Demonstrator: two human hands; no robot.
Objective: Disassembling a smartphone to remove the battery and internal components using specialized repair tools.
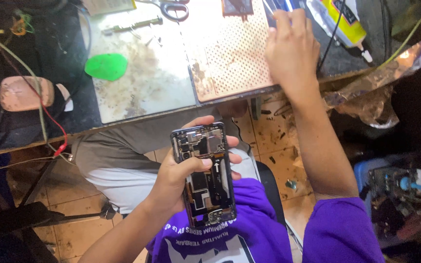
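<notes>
Low in the middle of the frame the left hand [179, 173] is clamped around an opened black smartphone with its back cover off and its circuit boards and metal shields bare [204, 174], thumb laid across the face of the boards, fingers wrapped behind the right edge; the phone stands roughly upright over the person's lap, its camera end toward the bench, above a purple printed shirt [249, 234] and grey trousers [118, 165]; at the upper right of the frame the right hand [291, 48] reaches up over the far edge of a pale pink perforated work mat [230, 58], its fingers drawn together near some thin blue-and-white tools [281, 6] at the top edge, though whether they pinch anything I cannot tell, since the fingertips hide it; the mat lies on a scuffed whitish bench top [147, 83]; left of it sits a bright green flat plastic pick [106, 66], and above that a dull metal rod-like tool [132, 25]; grey-handled scissors [171, 8] lie at the top centre; a yellow tube of glue with a white nozzle [349, 24] lies at the upper right, just beside the reaching hand; a red wire [54, 124] trails down the left side past a pinkish rounded pad [25, 92]
</notes>
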